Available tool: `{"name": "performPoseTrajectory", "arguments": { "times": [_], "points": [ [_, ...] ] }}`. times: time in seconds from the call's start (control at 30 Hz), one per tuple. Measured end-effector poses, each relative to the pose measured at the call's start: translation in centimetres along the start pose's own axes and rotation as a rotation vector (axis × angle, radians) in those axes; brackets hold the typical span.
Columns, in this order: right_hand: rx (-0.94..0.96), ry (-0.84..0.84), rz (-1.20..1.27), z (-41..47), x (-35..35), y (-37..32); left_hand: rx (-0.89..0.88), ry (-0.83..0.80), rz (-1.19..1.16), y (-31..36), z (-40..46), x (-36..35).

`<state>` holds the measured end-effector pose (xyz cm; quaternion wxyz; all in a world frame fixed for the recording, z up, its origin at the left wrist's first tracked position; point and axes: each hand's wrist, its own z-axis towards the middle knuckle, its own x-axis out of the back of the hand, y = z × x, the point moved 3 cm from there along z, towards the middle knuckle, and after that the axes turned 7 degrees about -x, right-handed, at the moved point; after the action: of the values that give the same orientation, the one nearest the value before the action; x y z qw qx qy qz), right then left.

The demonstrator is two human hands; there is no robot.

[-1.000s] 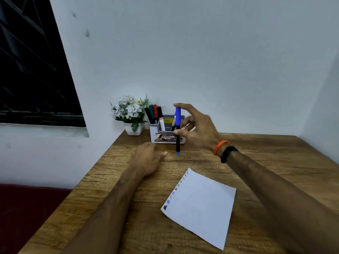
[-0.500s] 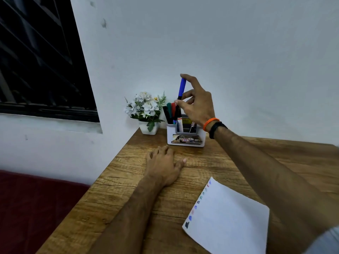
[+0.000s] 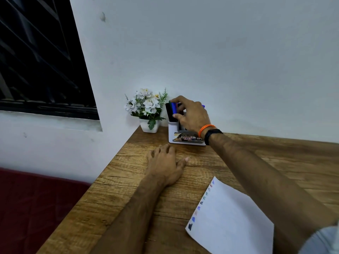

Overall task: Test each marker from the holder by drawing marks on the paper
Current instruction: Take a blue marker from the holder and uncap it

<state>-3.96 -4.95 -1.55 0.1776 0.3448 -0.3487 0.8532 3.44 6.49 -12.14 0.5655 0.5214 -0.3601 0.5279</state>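
Right hand (image 3: 192,116) covers the holder (image 3: 173,132) top, grip indeterminate; left hand (image 3: 166,165) lies relaxed on the tabletop (image 3: 275,158)

R hand (image 3: 192,116) among markers (image 3: 172,110) in holder (image 3: 173,132); L hand (image 3: 165,165) flat on desk (image 3: 275,158); paper (image 3: 229,220) nearby.

Flower pot (image 3: 149,125) crowds holder (image 3: 172,133) left side (wall right behind); front approach across table (image 3: 275,154) open.
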Motion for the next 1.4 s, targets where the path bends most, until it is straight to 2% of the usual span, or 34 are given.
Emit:
{"name": "performPoseTrajectory", "arguments": {
  "times": [0.2, 0.37, 0.53, 0.73, 1.1, 1.17, 1.27, 1.4],
  "points": [
    [-0.025, -0.003, 0.031, -0.1, 0.2, 0.1, 0.000, 0.009, 0.006, 0.0, 0.1, -0.1],
    [-0.030, 0.069, 0.118, -1.2, 1.4, 0.4, -0.003, 0.008, -0.001, 0.0, 0.0, 0.0],
    [-0.008, 0.075, 0.065, -4.0, 3.7, 0.9, 0.004, -0.018, -0.024, 0.3, -0.1, 0.4],
    [-0.020, -0.046, 0.022, -9.7, 6.5, 1.8, -0.008, -0.030, -0.016, 0.6, -0.7, 0.9],
    [0.058, -0.602, -0.084, -19.3, 7.9, 2.0, -0.019, -0.035, -0.024, 0.2, -0.9, 0.6],
    [0.067, -0.634, -0.149, -19.9, 7.7, 2.2, -0.020, -0.032, -0.018, 0.2, -0.9, 0.5],
    [0.048, -0.586, -0.298, -19.8, 7.4, 2.8, -0.024, -0.021, -0.029, 0.1, -0.8, 0.5],
    [-0.096, -0.505, -0.559, -18.4, 6.1, 5.2, -0.032, -0.010, -0.026, -0.1, -0.6, 0.4]
  ]
}}
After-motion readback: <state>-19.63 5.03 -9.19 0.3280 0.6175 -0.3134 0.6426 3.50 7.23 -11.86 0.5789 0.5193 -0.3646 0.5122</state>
